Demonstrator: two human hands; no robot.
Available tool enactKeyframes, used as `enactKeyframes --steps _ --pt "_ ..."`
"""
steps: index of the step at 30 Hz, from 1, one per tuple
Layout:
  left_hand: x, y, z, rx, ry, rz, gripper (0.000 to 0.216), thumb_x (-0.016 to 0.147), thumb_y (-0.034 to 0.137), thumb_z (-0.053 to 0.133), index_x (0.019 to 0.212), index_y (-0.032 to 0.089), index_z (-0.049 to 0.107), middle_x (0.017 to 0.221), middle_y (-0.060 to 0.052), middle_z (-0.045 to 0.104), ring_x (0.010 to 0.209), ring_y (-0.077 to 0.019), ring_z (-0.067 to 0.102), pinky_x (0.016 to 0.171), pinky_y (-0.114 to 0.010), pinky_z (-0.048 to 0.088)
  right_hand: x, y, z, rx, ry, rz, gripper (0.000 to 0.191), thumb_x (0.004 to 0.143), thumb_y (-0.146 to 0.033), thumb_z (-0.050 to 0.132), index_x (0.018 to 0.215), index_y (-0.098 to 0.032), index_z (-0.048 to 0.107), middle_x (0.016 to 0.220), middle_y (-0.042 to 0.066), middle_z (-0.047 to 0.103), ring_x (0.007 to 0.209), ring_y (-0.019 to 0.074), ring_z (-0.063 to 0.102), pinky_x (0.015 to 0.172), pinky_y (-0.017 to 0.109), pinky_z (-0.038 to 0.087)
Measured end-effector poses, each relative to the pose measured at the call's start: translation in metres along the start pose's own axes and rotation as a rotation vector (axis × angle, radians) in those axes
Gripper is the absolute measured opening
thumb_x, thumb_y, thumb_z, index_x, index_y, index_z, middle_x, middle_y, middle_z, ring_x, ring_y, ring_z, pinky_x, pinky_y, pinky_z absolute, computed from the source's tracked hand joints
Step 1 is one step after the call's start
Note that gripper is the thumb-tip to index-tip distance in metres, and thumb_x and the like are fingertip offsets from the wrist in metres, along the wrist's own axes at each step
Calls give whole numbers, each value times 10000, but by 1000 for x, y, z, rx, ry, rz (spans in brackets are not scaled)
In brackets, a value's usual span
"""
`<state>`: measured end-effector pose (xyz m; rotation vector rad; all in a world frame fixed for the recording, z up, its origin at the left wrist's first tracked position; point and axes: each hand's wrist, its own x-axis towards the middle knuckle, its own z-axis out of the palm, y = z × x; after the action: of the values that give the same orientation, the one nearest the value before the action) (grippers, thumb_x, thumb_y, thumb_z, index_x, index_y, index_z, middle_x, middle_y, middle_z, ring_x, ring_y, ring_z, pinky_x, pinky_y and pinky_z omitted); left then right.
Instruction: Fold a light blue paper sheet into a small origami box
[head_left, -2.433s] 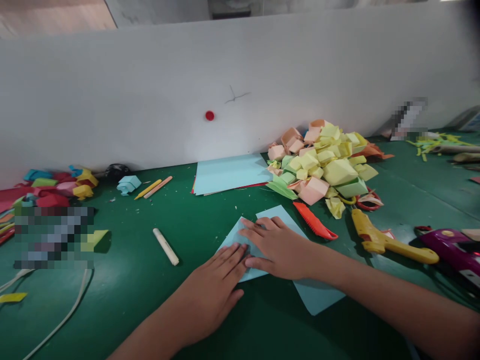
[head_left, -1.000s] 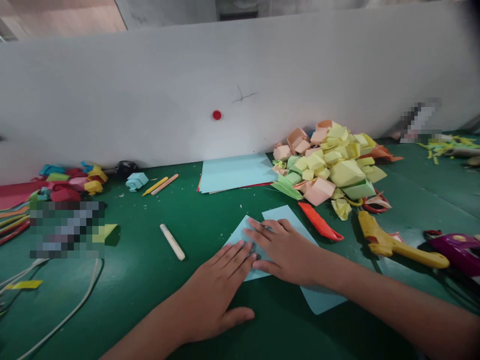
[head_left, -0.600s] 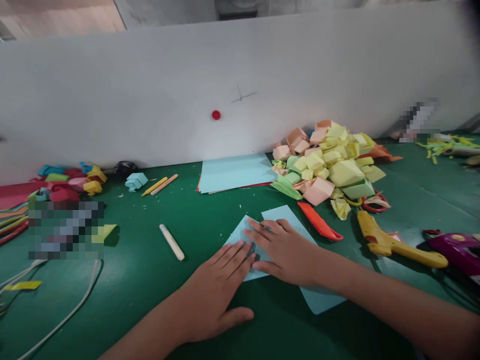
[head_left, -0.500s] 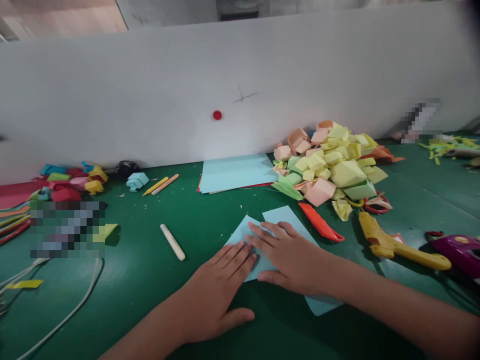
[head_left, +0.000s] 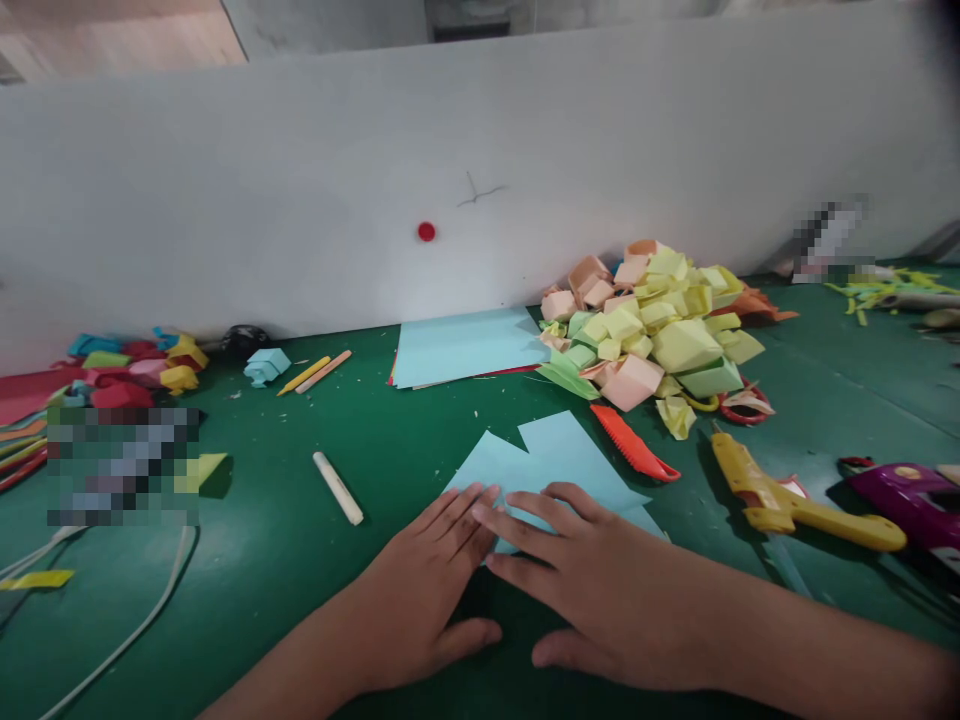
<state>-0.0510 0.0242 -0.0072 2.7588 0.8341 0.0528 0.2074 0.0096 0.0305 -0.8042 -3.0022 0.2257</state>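
A light blue sheet of paper [head_left: 559, 450], folded and with a notch at its upper edge, lies on the green table [head_left: 270, 620] in front of me. My left hand [head_left: 439, 570] rests flat on its lower left part, fingers stretched out and thumb apart. Across the lower middle of the sheet lies my right hand [head_left: 574, 570], palm down with the fingers spread. The fingertips of both hands meet near the paper's lower left edge. Part of the sheet is hidden under the hands.
A glue gun [head_left: 787, 495] and an orange-red cutter [head_left: 634, 443] lie right of the paper. Behind them is a heap of folded paper pieces [head_left: 652, 320]. Blue sheets [head_left: 469, 345] lie by the white board [head_left: 300, 200]. A whitish stick [head_left: 337, 488] lies left.
My right hand has slid down toward me over the paper, uncovering its upper part. My left hand has stayed nearly in place. The view has shifted slightly.
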Motion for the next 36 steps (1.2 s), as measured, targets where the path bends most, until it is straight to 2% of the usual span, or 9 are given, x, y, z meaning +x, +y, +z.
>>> enactKeyframes --steps 10,14,20,27,36 --pt "1 2 -6 29 -63 -17 838 999 578 514 1630 142 178 1683 -172 176 1555 -350 150 1264 -552 198 0 5 0 110 -25 27 610 1011 -578 466 1477 -186 507 1653 153 314 1479 397 327 1139 638 315" --pt "1 2 -6 19 -50 -19 838 998 582 514 1636 162 167 1686 -158 171 1554 -350 161 1264 -550 198 -1 8 0 183 -21 34 621 1014 -581 452 1493 -188 493 1658 161 292 1496 396 295 1152 657 285" --pt "0 2 -5 21 -35 -19 878 983 548 561 1644 169 124 1691 -156 138 1548 -358 184 1256 -542 230 -3 12 -7 393 -54 68 685 1002 -626 440 1513 -171 473 1632 166 356 1478 355 337 1174 572 295" --pt "0 2 -4 21 -3 6 846 1006 578 504 1647 178 124 1688 -151 153 1544 -363 198 1254 -541 235 -2 13 -2 316 -40 75 622 1007 -577 463 1485 -181 511 1630 153 368 1427 363 401 1139 578 328" --pt "0 2 -5 37 -26 -1 837 1017 604 461 1649 181 111 1691 -144 139 1547 -355 192 1259 -525 223 -4 15 0 170 -14 32 514 1020 -451 490 1466 -201 542 1613 138 404 1395 382 429 1080 611 396"
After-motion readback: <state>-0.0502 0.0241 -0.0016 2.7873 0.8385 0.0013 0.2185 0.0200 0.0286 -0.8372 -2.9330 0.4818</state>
